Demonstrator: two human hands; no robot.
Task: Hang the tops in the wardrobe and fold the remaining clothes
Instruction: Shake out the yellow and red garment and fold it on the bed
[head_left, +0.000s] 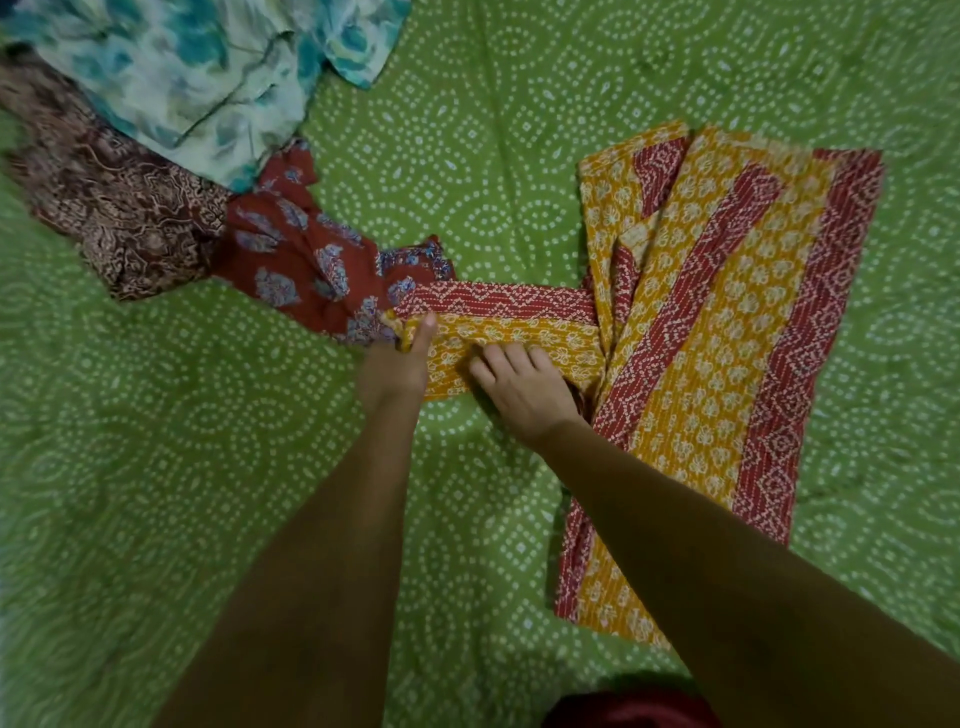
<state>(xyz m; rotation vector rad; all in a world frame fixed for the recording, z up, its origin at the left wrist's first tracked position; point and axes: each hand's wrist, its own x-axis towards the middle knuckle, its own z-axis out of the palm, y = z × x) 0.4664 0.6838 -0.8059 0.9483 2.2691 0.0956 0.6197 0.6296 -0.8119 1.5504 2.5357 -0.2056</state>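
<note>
We see a green dotted bedspread (493, 130) filling the frame. On it we count four garments: three in a heap at the upper left, a teal floral one (197, 67), a brown printed one (114, 208) and a red flowered one (306, 265), and one yellow-and-red kurta (727, 332) at centre right, its long axis running top to bottom. Its sleeve (498, 322) juts leftward across the frame, straight ahead of both hands. Our left hand (400, 364) pinches the cuff end, thumb on top; our right hand (524, 389) presses flat on the sleeve, fingers relaxed, nearer the body. We judge the sleeve folds rightward next.
</note>
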